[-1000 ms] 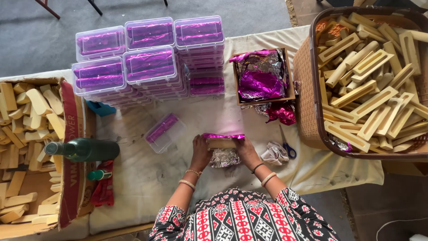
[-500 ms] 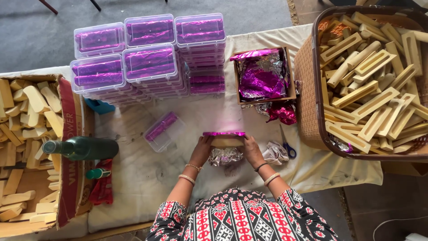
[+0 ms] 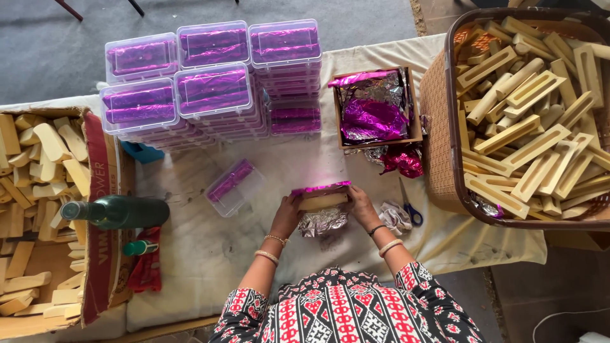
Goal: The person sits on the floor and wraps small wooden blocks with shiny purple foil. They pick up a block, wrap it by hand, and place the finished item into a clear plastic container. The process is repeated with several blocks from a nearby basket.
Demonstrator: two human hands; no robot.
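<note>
The left hand (image 3: 287,215) and right hand (image 3: 361,206) are gripping the ends of a wooden block (image 3: 323,201), fingers curled around it, purple foil (image 3: 319,188) lying along its twelve o'clock edge. Scissors (image 3: 410,206) are lying at three o'clock.

Cloth-covered table (image 3: 210,254): stacked boxes (image 3: 213,89), foil tray (image 3: 375,108), scissors (image 3: 410,206).

My garment: short-sleeved, black with red and white geometric print. Left hand (image 3: 286,215) wrist carries two pale bangles. Right hand (image 3: 363,207) wrist carries a dark band and one pale bangle.
</note>
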